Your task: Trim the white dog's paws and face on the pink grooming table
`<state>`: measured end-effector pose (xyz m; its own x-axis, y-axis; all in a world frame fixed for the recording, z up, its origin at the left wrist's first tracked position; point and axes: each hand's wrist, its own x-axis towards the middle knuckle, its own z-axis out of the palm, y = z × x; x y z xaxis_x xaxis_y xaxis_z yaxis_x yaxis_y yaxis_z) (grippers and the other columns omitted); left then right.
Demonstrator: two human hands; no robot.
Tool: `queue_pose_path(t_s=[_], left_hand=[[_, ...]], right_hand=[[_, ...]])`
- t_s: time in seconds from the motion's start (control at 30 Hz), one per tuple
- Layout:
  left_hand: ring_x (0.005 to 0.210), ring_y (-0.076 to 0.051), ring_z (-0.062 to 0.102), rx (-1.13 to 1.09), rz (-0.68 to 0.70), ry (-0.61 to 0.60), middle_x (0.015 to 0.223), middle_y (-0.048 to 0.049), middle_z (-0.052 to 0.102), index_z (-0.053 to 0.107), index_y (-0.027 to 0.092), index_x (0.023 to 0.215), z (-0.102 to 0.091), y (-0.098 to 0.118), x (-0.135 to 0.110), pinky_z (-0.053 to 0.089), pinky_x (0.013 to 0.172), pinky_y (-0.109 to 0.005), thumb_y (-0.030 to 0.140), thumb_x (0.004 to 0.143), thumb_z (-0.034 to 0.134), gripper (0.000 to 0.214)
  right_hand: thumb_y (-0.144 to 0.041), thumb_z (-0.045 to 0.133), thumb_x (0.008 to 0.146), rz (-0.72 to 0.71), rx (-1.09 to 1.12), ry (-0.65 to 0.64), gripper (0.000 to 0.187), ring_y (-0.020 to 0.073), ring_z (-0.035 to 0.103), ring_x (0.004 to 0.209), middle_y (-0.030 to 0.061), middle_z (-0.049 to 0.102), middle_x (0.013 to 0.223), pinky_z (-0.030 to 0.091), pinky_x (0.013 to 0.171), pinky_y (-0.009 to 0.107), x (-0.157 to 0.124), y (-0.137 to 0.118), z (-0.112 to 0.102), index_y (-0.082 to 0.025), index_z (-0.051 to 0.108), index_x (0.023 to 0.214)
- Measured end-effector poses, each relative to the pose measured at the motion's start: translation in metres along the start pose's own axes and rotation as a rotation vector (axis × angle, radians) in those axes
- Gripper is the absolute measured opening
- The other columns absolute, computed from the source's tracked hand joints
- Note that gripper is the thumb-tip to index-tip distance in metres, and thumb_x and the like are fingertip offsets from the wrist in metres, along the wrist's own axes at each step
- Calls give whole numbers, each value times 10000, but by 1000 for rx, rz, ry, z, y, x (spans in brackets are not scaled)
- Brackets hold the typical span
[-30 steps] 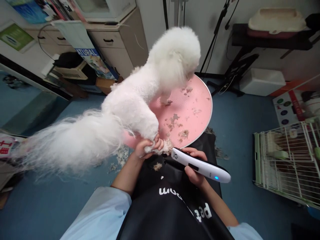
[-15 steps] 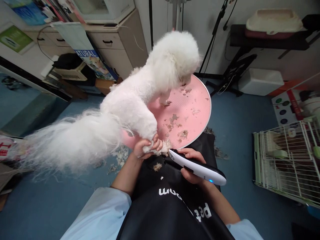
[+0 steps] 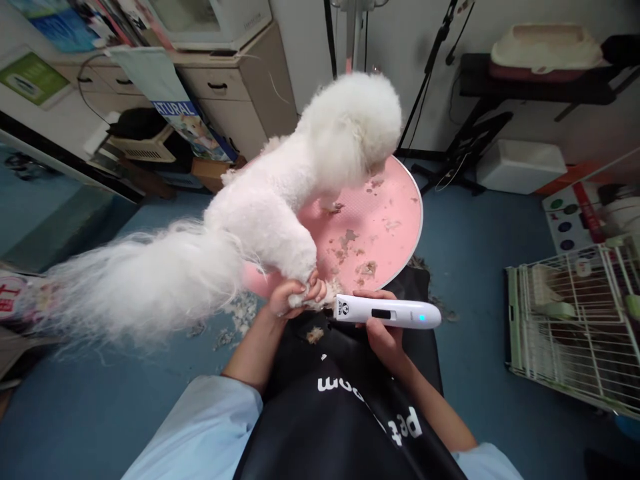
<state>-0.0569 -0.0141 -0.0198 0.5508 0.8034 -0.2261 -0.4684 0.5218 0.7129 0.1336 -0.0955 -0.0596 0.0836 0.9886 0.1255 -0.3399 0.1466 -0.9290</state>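
Left grip [image 3: 283, 299] clamped round one paw [image 3: 331, 292], right grip [image 3: 387, 340] clamped round one clipper [image 3: 410, 315].
Past one black apron [image 3: 310, 427], the clipper's head is at the paw (whether it touches, I cannot tell); one white dog [image 3: 265, 213] stands on one round pink table [image 3: 400, 247] strewn with several loose tufts [image 3: 367, 268], its held paw by the near edge. One wire cage [image 3: 575, 347] at the right holds green-edged fittings, hard to make out. Farther back are one white tub [image 3: 523, 165] on the floor and one cream-and-maroon tray [image 3: 545, 53] on one black stand [image 3: 537, 87].
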Motion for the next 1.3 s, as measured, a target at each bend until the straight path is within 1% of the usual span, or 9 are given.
queue_pose_path(t_s=[0.07,0.13,0.27,0.33,0.5,0.67,0.83,1.17,1.3], left_hand=[[548,-153,399,-6,3,-3,436,39,307,444,189,664,1,0,0,301,557,-288,272,555,610,215],[547,-152,396,-16,6,13,441,38,310,431,191,661,3,1,0,311,567,-295,272,553,611,224],[540,-152,391,-43,15,59,436,42,297,392,198,652,9,3,0,308,565,-297,269,538,616,261],[550,-152,396,-65,14,63,445,41,302,387,197,655,12,3,0,308,549,-289,261,536,613,263],[571,-156,415,-127,12,73,482,40,290,384,198,683,17,1,-1,317,508,-273,243,573,572,223],[568,-151,422,-148,28,89,487,40,294,397,190,692,23,3,-2,318,510,-262,228,578,558,201],[572,-153,430,-163,30,83,477,38,313,420,184,696,26,8,-2,331,517,-260,217,584,555,179],[570,-155,445,-193,9,84,485,41,306,422,183,692,32,6,-3,386,537,-272,212,593,548,163],[578,-159,450,-200,-1,40,496,29,343,458,175,700,29,4,-4,402,524,-274,209,619,543,123]], right_hand=[[-317,655,809,-87,-120,-122,354,239,650,1021,78,640,1179,552,836,421,-1,-7,-2,-275,488,1118],[-296,666,795,-186,-208,-188,352,259,610,1116,85,634,1183,514,914,473,-4,-10,-3,-282,500,1106],[-347,631,809,-318,-217,40,335,242,628,1030,76,627,1113,528,869,478,-8,-3,0,-296,464,1094],[-356,639,810,-328,-210,69,348,241,623,1039,79,616,1129,525,870,475,-9,1,4,-293,457,1100],[-351,670,796,-346,-278,-10,370,266,605,1104,85,603,1184,509,902,506,-10,-2,9,-310,454,1093],[-371,634,795,-420,-339,132,344,244,616,1027,71,600,1131,533,816,453,-14,-2,6,-316,439,1074],[-361,632,817,-411,-300,93,342,242,592,1086,78,579,1172,508,883,475,-13,0,8,-313,434,1092],[-447,625,825,-431,-330,119,343,260,618,1071,73,595,1162,541,840,475,-13,-5,13,-327,416,1070],[-392,639,831,-410,-248,46,343,246,602,1127,61,603,1201,519,922,477,-9,-8,11,-327,448,1109]])
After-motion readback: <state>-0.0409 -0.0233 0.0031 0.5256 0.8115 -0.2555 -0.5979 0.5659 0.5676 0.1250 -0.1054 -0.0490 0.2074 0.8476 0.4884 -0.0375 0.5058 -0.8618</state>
